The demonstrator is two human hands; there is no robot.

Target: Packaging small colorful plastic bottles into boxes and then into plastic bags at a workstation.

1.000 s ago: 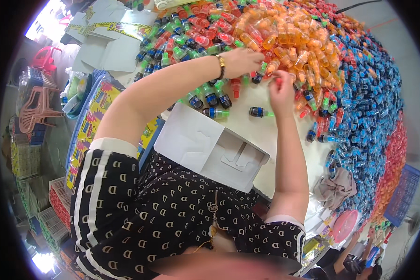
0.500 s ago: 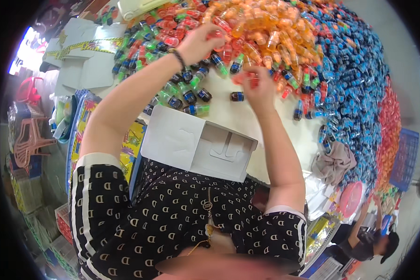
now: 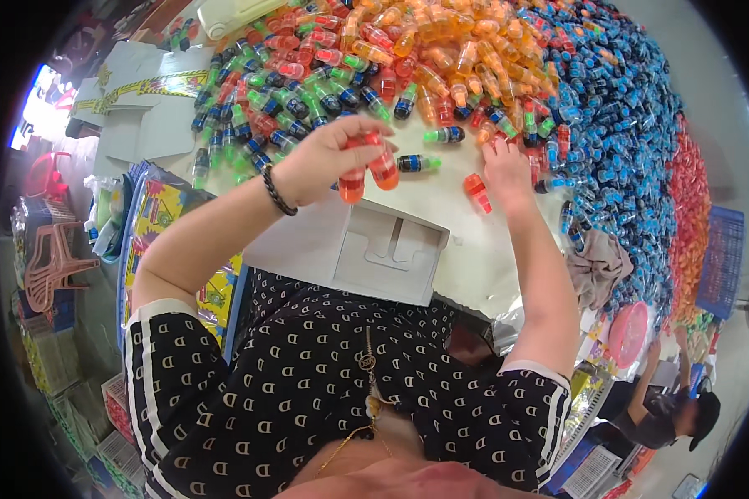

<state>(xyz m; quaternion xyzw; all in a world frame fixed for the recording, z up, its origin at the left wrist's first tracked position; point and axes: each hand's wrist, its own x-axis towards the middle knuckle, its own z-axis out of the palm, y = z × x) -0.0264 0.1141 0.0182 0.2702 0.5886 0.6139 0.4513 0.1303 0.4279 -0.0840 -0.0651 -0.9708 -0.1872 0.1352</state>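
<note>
Bottles everywhere here, small plastic ones heaped by colour across the top of the frame: green and dark ones upper left, orange in the middle, blue down the right side. The left hand (image 3: 324, 158), just above centre, is curled shut around a couple of red-orange bottles (image 3: 370, 170), which hang below the fingers with their long axes roughly up-and-down in the picture, slightly tilted. Right underneath them, toward the lower middle, sits the open white tray box (image 3: 366, 249) with its moulded slots, so the held bottles are basically just above its top edge. The right hand (image 3: 508, 166) is further right, fingers spread flat on the white tabletop (image 3: 441, 200) at the edge of the pile, with a loose orange bottle (image 3: 477, 193) lying just beside its thumb side, angled diagonally. A dark bottle with a green cap (image 3: 416, 163) lies on its side between the two hands. The left hand is clearly the nearer one to the box. The bottles look glossy, see-through and stubby, with coloured caps.
</note>
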